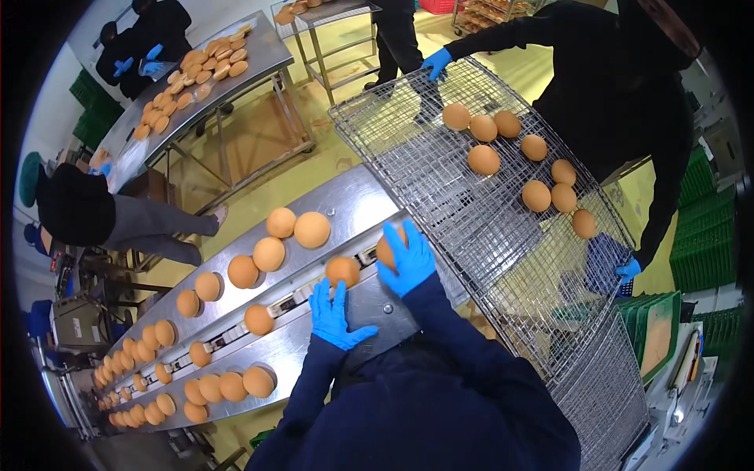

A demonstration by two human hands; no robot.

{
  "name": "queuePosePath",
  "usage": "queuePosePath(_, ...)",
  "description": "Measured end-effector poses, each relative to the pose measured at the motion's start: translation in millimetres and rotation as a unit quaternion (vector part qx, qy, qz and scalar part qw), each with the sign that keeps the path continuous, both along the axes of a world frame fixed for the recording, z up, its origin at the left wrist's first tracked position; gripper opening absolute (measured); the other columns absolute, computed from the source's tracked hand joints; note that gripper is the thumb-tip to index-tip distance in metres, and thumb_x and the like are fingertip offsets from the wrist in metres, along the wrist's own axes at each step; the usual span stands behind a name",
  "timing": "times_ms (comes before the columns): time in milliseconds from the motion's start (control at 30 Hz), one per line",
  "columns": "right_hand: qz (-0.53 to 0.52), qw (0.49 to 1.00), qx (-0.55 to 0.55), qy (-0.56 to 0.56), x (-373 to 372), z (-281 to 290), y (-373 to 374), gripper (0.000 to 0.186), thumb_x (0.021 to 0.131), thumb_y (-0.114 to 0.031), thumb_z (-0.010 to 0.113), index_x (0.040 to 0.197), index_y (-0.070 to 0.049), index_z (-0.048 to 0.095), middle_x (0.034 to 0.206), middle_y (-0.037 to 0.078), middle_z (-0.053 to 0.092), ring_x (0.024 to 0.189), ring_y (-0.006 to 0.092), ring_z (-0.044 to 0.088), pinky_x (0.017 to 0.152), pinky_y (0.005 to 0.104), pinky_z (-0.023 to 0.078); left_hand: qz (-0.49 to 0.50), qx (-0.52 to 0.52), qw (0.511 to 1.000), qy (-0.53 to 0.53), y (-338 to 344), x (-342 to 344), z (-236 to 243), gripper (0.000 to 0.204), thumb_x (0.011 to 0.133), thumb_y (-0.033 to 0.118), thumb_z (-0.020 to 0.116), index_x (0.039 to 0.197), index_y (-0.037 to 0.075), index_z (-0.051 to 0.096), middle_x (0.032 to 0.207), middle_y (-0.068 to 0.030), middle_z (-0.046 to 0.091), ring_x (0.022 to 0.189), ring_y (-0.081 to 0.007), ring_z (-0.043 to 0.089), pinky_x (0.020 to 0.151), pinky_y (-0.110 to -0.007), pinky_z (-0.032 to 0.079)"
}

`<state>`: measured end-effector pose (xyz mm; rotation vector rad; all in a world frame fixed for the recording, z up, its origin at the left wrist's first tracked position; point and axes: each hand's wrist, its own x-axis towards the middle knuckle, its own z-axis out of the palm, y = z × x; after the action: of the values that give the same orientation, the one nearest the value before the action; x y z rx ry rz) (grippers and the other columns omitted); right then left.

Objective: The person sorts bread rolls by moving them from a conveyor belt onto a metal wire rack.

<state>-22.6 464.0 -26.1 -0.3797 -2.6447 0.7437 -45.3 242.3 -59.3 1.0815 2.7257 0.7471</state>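
Round brown buns ride in a line on a narrow conveyor chain (pixel 297 297) between two metal side ledges. My right hand (pixel 410 263), in a blue glove, has its fingers over a bun (pixel 386 253) at the chain's near end, beside the wire rack. My left hand (pixel 336 315), also gloved in blue, lies with fingers apart over the right-hand ledge. Its fingertips reach the near side of another bun (pixel 343 271) on the chain; whether they touch cannot be made out. A further bun (pixel 258 319) sits farther down the chain.
Several buns (pixel 312 230) line the left ledge, and others (pixel 258 381) the right. A co-worker (pixel 620 94) at the right holds a large wire rack (pixel 479 212) bearing several buns. Green crates (pixel 703 228) stack at far right. A metal table (pixel 263 51) with buns stands far left, people beside it.
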Motion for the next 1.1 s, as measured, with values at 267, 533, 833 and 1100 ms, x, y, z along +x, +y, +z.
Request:
queuePosePath(267,0.057,0.993,0.101,-0.017,-1.3,-24.1,53.0,0.055,0.079,-0.026,0.064,0.126,-0.004,0.049,0.129,0.023,0.047,0.12,0.0435,0.043,0.101,0.0477,0.037,-0.023,0.175,0.983,0.045,75.3,-39.3,-5.3,0.089,0.072,0.043,0.075,0.141,0.006,0.034,0.141,-0.0255,0.034,0.13,-0.0429,0.033,0.106,-0.051,0.029)
queuePosePath(533,-0.315,0.923,0.19,-0.11,79.4,15.0,292.8,0.085,0.059,-0.055,0.077,0.129,-0.014,0.051,0.14,0.021,0.035,0.128,0.0485,0.03,0.104,0.0586,0.027,-0.194,0.254,0.945,0.069,319.5,-101.9,33.2,0.071,0.073,0.031,0.076,0.132,0.004,0.046,0.136,-0.0258,0.039,0.123,-0.0426,0.04,0.103,-0.05,0.033)
queuePosePath(833,-0.278,0.898,0.16,-0.302,79.5,-2.8,356.1,0.094,0.051,-0.077,0.068,0.124,-0.02,0.059,0.147,0.018,0.031,0.132,0.0493,0.025,0.109,0.0603,0.018,-0.257,0.076,0.962,0.049,429.2,-103.6,8.0,0.058,0.072,0.044,0.071,0.117,0.012,0.054,0.116,-0.0214,0.049,0.101,-0.0407,0.051,0.087,-0.05,0.043)
queuePosePath(1100,-0.298,0.913,0.145,-0.237,75.5,-15.7,325.4,0.092,0.053,-0.069,0.073,0.117,-0.005,0.059,0.139,0.018,0.04,0.124,0.0415,0.036,0.106,0.053,0.027,-0.078,0.252,0.962,0.069,198.7,-39.0,8.5,0.053,0.074,0.031,0.073,0.12,0.012,0.058,0.122,-0.0246,0.048,0.111,-0.043,0.048,0.094,-0.05,0.042)
